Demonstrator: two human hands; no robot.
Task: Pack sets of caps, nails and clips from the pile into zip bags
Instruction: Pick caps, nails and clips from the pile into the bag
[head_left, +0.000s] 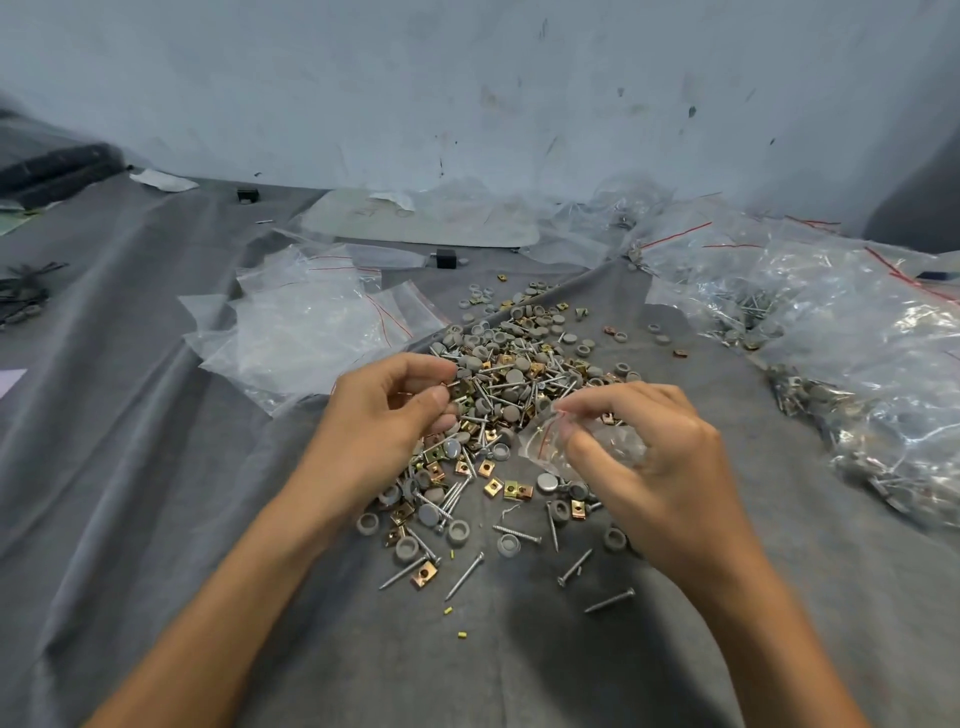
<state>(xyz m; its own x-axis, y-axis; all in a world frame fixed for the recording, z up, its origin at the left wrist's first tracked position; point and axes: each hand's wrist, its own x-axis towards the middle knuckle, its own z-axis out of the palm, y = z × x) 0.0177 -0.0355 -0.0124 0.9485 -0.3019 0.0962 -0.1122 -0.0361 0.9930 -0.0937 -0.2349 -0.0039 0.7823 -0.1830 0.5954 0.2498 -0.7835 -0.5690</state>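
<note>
A worktop draped in wrinkled grey cloth. At its centre lies a pile of grey caps, silver nails and brass clips. Empty zip bags lie to the left, filled bags to the right, loose nails nearest the viewer.

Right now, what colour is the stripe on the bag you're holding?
Red, on the zip bag the right hand pinches; head view.

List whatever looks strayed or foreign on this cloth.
Three tiny yellow bits lie on the grey cloth nearest the camera, below the pile. They look like none of the parts being packed. A few caps and a clip sit apart, right of the pile.
</note>
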